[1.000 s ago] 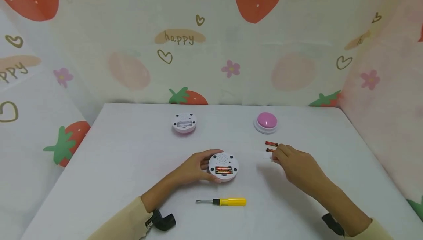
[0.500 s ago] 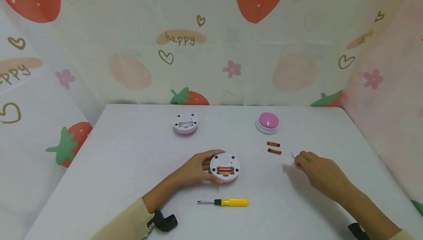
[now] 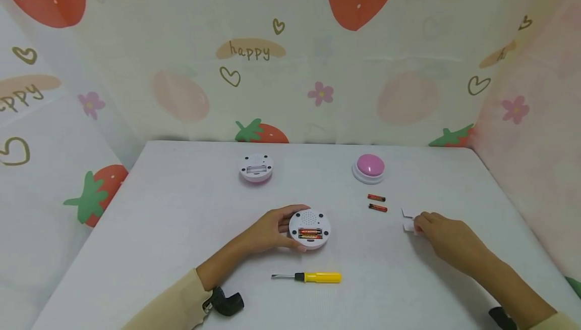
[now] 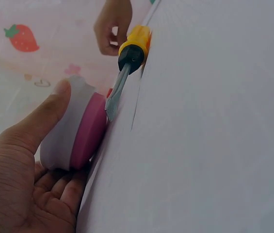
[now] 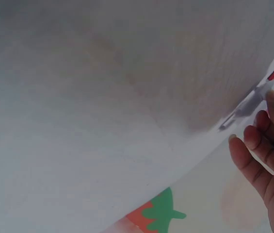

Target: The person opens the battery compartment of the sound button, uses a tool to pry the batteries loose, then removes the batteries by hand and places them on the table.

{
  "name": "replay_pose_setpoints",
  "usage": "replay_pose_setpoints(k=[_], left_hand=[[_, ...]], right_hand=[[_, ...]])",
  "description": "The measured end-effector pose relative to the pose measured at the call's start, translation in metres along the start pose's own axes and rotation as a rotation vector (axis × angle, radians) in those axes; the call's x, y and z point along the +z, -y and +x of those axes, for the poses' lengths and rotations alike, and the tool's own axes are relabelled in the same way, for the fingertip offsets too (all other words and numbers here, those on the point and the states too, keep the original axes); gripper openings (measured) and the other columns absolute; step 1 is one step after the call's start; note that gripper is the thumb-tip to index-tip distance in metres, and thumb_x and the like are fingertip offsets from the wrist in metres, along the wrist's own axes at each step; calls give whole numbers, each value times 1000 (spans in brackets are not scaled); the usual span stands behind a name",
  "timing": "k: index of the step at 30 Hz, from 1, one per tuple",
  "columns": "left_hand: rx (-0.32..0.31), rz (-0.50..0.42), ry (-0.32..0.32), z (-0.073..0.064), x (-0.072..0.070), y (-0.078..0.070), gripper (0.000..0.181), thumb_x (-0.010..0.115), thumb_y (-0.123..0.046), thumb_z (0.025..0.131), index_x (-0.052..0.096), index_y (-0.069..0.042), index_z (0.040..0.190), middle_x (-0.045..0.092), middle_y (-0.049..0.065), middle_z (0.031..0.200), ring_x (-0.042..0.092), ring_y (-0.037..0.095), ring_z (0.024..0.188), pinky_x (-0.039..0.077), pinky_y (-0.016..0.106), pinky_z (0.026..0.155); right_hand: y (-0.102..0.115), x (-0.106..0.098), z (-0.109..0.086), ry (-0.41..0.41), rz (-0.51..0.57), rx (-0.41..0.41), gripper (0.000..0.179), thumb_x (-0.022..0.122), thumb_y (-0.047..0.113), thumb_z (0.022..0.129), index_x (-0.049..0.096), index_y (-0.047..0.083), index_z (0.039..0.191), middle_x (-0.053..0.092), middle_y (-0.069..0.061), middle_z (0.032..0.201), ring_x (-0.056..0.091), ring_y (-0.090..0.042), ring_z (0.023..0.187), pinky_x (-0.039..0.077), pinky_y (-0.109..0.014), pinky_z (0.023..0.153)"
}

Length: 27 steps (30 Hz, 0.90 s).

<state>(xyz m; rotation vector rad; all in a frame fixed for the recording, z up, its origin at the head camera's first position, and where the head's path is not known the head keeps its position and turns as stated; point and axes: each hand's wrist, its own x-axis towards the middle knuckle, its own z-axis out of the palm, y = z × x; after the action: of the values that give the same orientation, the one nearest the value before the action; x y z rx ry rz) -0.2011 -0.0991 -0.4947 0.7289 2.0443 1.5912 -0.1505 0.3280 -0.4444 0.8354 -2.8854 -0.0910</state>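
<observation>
The round white-and-pink plastic push-button [image 3: 310, 217] is grasped by the left hand [image 3: 268, 231], battery face up in the head view, while only the left wrist view shows its pink underside towards the white tabletop [image 4: 190, 145]. From it, the right hand [image 3: 447, 236] is at three o'clock, pinching a small flat white piece [image 3: 408, 226]; a yellow-handled screwdriver [image 3: 314, 277] lies at six, two red-and-black cylindrical batteries [image 3: 376, 198] at two.

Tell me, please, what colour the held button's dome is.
Pink; the dome shows best in the left wrist view.
</observation>
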Motion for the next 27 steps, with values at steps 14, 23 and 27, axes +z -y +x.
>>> replay_pose_setpoints(k=[14,23,27], left_hand=[[8,-4,3,0,0,1,89,91,-13,76,46,-17,152,54,1,147,56,17,129,47,25,106],[13,7,0,0,0,3,89,92,-16,76,45,-18,152,53,1,148,56,16,130,47,25,107],[10,2,0,0,0,2,89,92,-17,75,46,-20,152,53,-2,147,56,15,130,47,25,106]], right_hand=[[-6,5,2,42,-10,4,23,83,4,82,66,9,96,67,-1,88,60,-16,75,61,-36,68],[14,-20,11,-27,22,-8,23,86,13,80,70,13,97,70,1,90,66,-16,78,60,-32,61],[37,-34,20,-64,3,-71,25,87,17,80,71,12,100,70,1,89,65,-16,76,60,-29,61]])
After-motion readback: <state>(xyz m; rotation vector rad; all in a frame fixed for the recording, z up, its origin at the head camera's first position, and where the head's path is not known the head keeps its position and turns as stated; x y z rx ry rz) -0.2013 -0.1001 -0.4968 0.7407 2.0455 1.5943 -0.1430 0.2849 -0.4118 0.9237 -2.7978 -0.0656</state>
